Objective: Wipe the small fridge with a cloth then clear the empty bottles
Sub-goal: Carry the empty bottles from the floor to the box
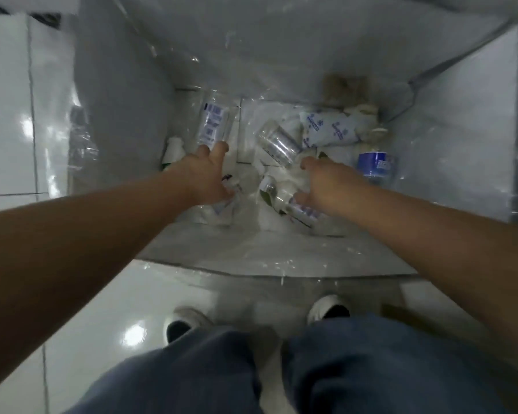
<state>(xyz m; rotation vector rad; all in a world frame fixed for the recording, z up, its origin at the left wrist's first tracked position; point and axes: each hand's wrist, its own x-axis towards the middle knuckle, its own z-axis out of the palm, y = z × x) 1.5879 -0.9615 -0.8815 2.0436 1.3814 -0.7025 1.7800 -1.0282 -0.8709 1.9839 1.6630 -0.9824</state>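
Bottles: clear plastic bottles [277, 143] lie in a large clear bag [126, 94] on the tiled floor, among crumpled wrappers [329, 130].
Handling: they are judged light, thin-walled, easily dented and slippery; a hold round the middle is advised.
Left hand [207, 177]: fingers spread, tips touching a labelled bottle [211, 122]; nothing is gripped.
Right hand [326, 186]: loosely open beside a bottle [281, 198]; whether it is held cannot be told.
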